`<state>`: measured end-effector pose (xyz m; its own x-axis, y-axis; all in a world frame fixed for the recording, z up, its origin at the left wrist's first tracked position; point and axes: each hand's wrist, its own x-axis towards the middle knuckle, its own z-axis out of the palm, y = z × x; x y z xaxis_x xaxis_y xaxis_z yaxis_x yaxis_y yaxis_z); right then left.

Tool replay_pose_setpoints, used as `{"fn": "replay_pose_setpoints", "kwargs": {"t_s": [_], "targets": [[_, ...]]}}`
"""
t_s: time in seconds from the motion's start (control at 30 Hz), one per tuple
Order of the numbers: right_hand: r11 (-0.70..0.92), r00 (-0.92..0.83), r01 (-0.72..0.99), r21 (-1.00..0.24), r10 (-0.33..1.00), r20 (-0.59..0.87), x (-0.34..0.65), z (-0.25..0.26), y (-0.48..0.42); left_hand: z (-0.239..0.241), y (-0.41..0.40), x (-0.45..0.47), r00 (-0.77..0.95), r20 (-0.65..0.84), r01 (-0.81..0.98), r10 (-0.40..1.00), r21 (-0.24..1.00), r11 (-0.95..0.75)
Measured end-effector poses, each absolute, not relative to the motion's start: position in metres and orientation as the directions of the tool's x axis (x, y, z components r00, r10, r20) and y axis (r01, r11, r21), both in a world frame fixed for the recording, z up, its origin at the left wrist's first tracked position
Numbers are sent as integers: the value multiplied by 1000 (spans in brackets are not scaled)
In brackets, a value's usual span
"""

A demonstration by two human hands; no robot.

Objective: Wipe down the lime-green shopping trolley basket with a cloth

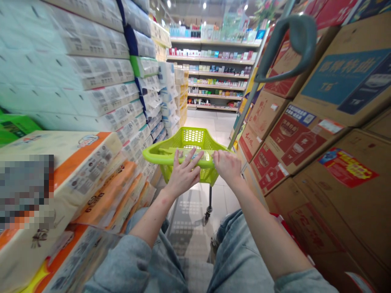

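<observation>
A lime-green shopping cart (152, 154) stands right in front of me, its perforated basket facing up the aisle. My left hand (185, 170) lies over the handle with its fingers spread, touching a clear cover on the bar. At the handle's right end, my right hand (226, 165) is closed around the cart. One thin dark leg with a caster (208, 212) shows under the basket. The basket's floor is mostly hidden behind the handle and my hands.
Stacked tissue packs (100, 73) wall the left side, with orange-and-cream packs (100, 171) jutting out nearby. Cardboard cartons (330, 162) rise on the right. A grey looped handle (285, 49) on a pole leans there. Shelves of small boxes (210, 73) stand across the far end.
</observation>
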<state>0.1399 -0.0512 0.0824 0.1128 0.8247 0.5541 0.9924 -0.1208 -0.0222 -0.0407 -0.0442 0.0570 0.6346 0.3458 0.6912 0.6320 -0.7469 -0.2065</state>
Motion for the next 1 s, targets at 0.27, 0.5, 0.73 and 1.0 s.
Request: {"fn": "replay_pose_setpoints", "kwargs": {"t_s": [0.27, 0.5, 0.73, 1.0], "targets": [[-45, 68, 998, -53, 787, 613, 134, 75, -45, 62, -44, -49, 630, 690, 606, 356, -150, -781], [-27, 61, 998, -65, 786, 615, 153, 71, -46, 63, -33, -59, 339, 775, 780, 533, 85, -620], [-141, 190, 981, -131, 814, 549, 139, 81, -48, 65, -31, -47, 269, 710, 885, 651, 85, -459], [17, 105, 985, -173, 735, 670, 125, 64, -55, 64, -32, -46, 269, 724, 892, 636, 63, -448]]}}
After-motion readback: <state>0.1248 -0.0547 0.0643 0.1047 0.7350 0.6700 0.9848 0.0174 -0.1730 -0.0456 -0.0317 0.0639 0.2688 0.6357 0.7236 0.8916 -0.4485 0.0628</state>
